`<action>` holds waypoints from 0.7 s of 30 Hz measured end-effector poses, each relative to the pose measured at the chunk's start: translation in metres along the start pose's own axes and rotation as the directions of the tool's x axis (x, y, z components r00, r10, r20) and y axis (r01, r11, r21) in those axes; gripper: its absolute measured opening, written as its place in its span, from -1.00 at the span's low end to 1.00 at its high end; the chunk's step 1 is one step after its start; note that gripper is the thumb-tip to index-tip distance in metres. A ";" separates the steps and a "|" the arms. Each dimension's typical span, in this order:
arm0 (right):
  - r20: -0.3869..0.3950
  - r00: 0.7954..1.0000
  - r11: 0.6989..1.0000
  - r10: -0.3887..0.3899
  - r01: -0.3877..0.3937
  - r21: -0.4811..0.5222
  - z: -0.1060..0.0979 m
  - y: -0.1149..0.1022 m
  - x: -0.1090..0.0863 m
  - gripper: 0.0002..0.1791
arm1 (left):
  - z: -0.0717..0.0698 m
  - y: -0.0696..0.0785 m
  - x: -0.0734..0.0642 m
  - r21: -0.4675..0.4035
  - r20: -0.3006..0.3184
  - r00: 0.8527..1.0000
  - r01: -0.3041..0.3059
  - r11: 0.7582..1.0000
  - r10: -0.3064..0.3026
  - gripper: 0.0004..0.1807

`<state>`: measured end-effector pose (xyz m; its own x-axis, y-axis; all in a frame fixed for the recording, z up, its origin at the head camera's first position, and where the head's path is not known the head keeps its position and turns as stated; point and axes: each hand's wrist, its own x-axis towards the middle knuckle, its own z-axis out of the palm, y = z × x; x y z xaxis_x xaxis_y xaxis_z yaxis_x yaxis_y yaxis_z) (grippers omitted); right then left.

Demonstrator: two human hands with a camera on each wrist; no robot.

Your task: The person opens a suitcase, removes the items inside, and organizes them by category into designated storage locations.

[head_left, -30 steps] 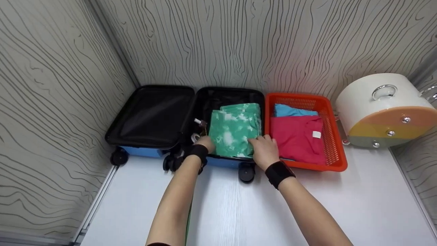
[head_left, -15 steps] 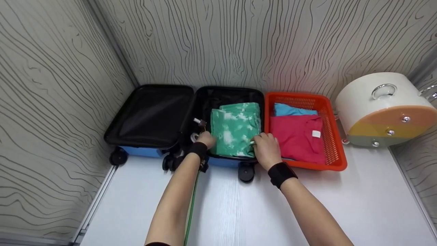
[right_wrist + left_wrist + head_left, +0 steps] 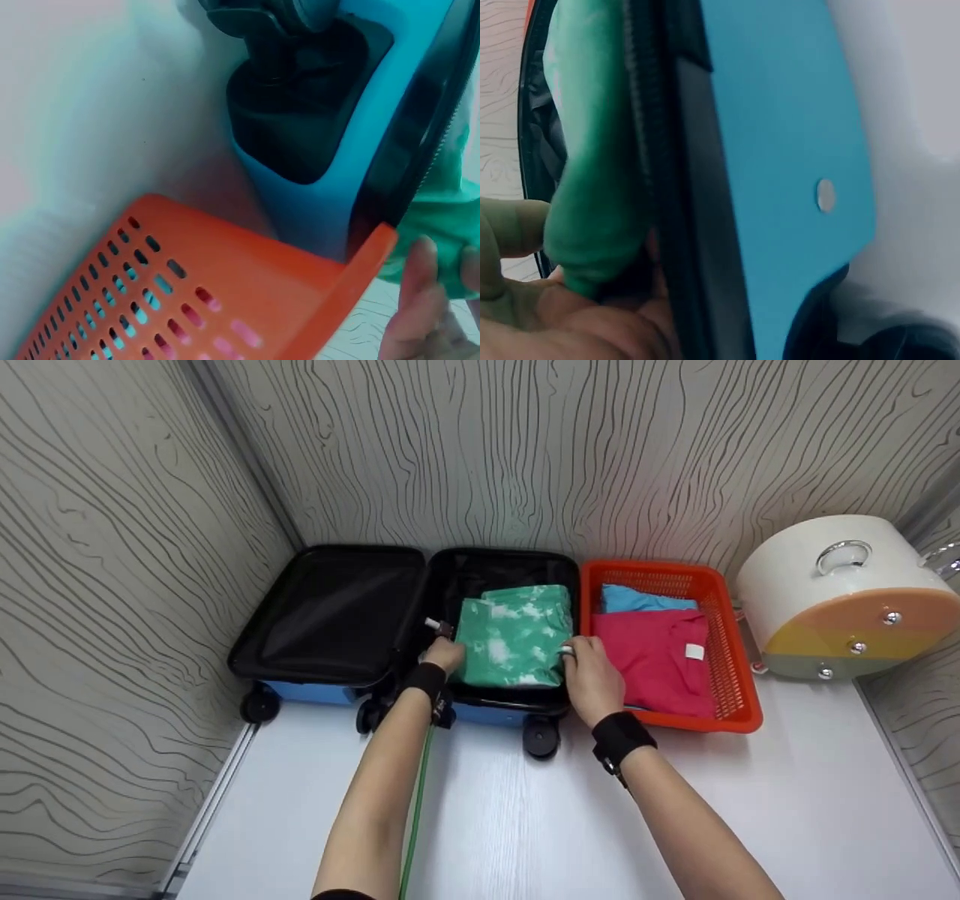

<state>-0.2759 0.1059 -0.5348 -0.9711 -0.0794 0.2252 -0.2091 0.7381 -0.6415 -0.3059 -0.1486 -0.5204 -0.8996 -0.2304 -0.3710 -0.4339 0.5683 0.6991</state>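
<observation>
A folded green-and-white tie-dye garment [image 3: 510,649] lies in the right half of an open blue suitcase [image 3: 487,714] with black lining. My left hand [image 3: 445,655] pinches the garment's left edge; in the left wrist view, thumb and fingers [image 3: 604,328] close around a rounded green fold just inside the zipper rim. At the opposite edge, my right hand [image 3: 594,679] grips the cloth between thumb and fingers, beside the basket wall. The right wrist view has its fingers [image 3: 420,281] against the green fabric. A second folded layer of like pattern shows behind the garment.
An orange basket [image 3: 739,690] adjoins the suitcase, with a red folded shirt [image 3: 652,660] and a blue cloth [image 3: 645,600] inside. The suitcase's other half [image 3: 337,619] lies open at left. A white drawer box [image 3: 817,555] stands far right. Patterned walls enclose the back.
The garment's front edge has pulled back from the suitcase's near rim, baring some black lining. Both hands have moved slightly away from me with it.
</observation>
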 end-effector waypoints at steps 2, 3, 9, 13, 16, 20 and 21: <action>0.029 0.999 0.999 0.020 -0.021 0.041 0.001 -0.002 0.000 -0.75 | 0.000 0.000 0.002 -0.023 0.009 1.000 0.023 0.999 -0.023 -0.43; 0.050 0.998 0.997 0.034 -0.037 0.070 0.002 -0.004 0.000 -0.74 | -0.001 -0.001 0.002 -0.048 0.018 0.999 0.036 0.998 -0.035 -0.42; 0.180 0.974 0.933 0.138 -0.189 0.307 0.006 -0.015 -0.002 -0.67 | -0.003 -0.002 0.002 -0.171 0.079 0.995 0.076 0.982 -0.064 -0.34; 0.241 0.955 0.893 0.173 -0.255 0.371 0.008 -0.022 -0.006 -0.73 | -0.002 -0.003 0.000 -0.197 0.107 0.993 0.071 0.978 -0.051 -0.42; 0.221 0.960 0.913 0.171 -0.238 0.331 0.012 -0.023 -0.009 -0.65 | -0.001 -0.002 -0.001 -0.156 0.107 0.994 0.046 0.987 -0.029 -0.76; 0.122 0.980 0.945 0.154 -0.183 0.273 0.018 -0.022 -0.010 -0.67 | 0.001 0.002 -0.004 -0.126 0.102 0.995 0.002 0.992 0.011 -0.83; 0.098 0.984 0.947 0.147 -0.168 0.272 0.020 -0.022 -0.011 -0.73 | 0.001 0.003 -0.006 -0.140 0.103 0.994 -0.010 0.990 0.024 -0.74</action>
<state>-0.2633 0.0777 -0.5377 -0.9978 -0.0356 0.0558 -0.0661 0.5301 -0.8454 -0.3018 -0.1447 -0.5168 -0.9000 -0.1337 -0.4150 -0.4278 0.4541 0.7815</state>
